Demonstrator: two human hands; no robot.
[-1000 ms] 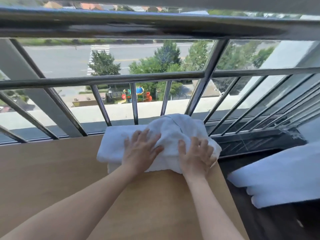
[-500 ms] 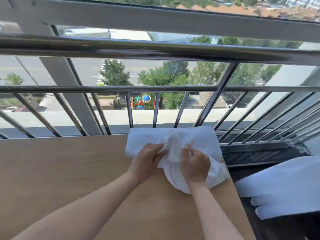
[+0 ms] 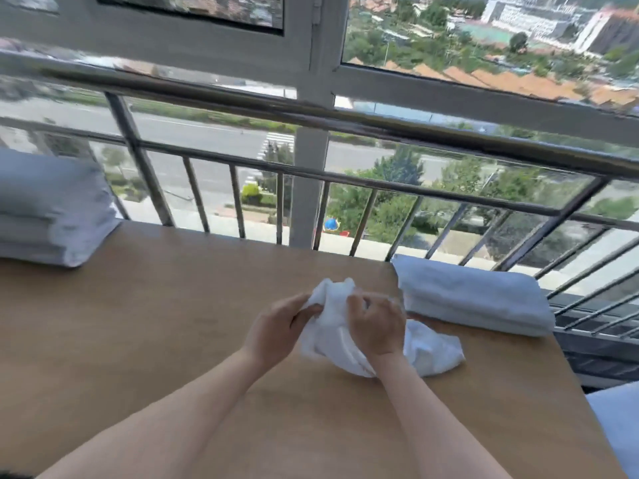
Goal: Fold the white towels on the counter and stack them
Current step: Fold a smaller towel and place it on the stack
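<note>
A crumpled white towel [image 3: 428, 350] is bunched up near the middle of the wooden counter [image 3: 155, 323]. My left hand [image 3: 276, 326] grips its left side and my right hand [image 3: 377, 323] grips its top, both with fingers curled into the cloth. Part of the towel trails on the counter to the right of my right hand. Behind it at the counter's far right lies a folded pile of white towels [image 3: 473, 295]. A taller stack of folded towels [image 3: 52, 209] sits at the far left edge.
A metal railing [image 3: 345, 178] and a window frame run along the counter's far side. The counter's right edge drops off to a dark sill, with more white cloth [image 3: 619, 423] at the lower right corner.
Both hands have pulled the crumpled towel off the folded pile and toward me, onto the bare counter. The view has swung left and up, bringing the left stack into sight.
</note>
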